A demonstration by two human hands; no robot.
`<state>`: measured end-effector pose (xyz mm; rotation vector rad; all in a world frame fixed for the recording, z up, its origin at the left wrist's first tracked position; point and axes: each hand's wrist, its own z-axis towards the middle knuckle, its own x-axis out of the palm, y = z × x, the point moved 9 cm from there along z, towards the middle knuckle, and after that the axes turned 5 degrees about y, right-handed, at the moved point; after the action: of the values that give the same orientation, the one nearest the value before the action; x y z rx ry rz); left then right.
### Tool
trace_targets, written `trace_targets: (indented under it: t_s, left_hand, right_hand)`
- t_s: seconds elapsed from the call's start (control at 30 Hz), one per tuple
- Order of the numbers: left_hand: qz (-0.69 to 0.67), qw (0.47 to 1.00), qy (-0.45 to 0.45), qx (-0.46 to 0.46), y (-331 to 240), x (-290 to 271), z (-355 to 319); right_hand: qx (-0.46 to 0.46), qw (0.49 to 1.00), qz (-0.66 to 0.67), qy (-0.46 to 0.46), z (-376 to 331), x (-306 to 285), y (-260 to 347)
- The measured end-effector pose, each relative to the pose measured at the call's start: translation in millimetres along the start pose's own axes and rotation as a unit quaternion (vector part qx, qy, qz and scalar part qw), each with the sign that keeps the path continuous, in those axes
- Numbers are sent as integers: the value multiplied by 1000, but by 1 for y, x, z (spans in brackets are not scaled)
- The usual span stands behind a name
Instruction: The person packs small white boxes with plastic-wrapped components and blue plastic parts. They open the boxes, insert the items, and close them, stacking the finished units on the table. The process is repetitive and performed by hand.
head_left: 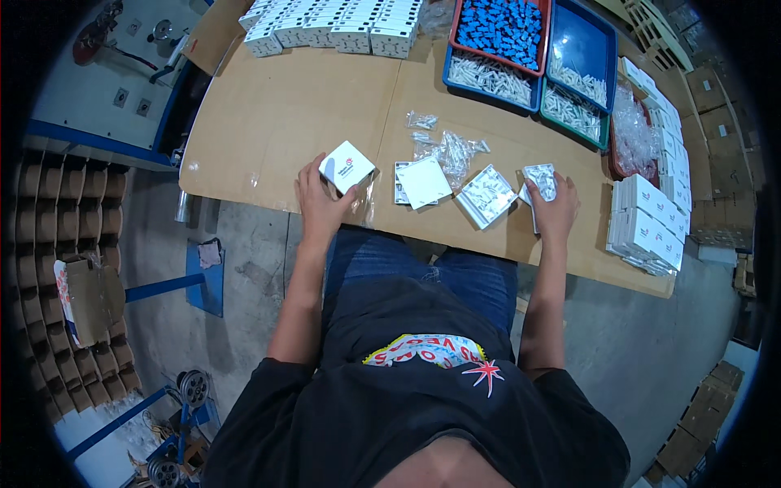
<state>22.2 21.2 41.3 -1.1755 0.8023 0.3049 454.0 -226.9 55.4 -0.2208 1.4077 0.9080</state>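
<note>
Seen from above: a wide bench [277,122] covered with brown cardboard, with a person seated at its near edge. At the far edge, a long row of closed white boxes [333,28], looking finished; at the right edge, more stacked white boxes [651,228]. Judged from these, much packing done already, yet plenty left. At far right, blue trays [582,37] and one red tray [503,28], holding blue small parts and white small parts, many not yet packed. In the middle, one open white box [486,195] with parts inside, beside a flat white square card [425,183] and loose clear plastic bags [455,150]. Left hand [319,203] closed around a small white box [347,165] with a red mark on top, held at the near edge. Right hand [556,210] resting on a small clear packet [541,180]; cannot tell if gripped or only pressed.
</note>
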Motion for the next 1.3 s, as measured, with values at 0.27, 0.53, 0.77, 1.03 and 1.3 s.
trace_targets:
  t_s: [0.27,0.53,0.77,1.03,1.3]
  left_hand:
    - [-77,987,-1,140,-105,-3,-31]
    - [-148,957,81,234,-155,8,-54]
    - [-635,601,331,-354,-107,91,-84]
    - [-699,533,300,-371,-120,87,-81]
    - [-684,581,291,-332,-120,85,-80]
  right_hand:
    - [-131,877,393,245,-64,8,203]
    - [-116,838,422,326,-85,8,230]
    - [-340,836,319,290,-110,-8,244]
    - [-355,839,325,254,-117,-4,252]
    - [-388,835,342,189,-119,-7,253]
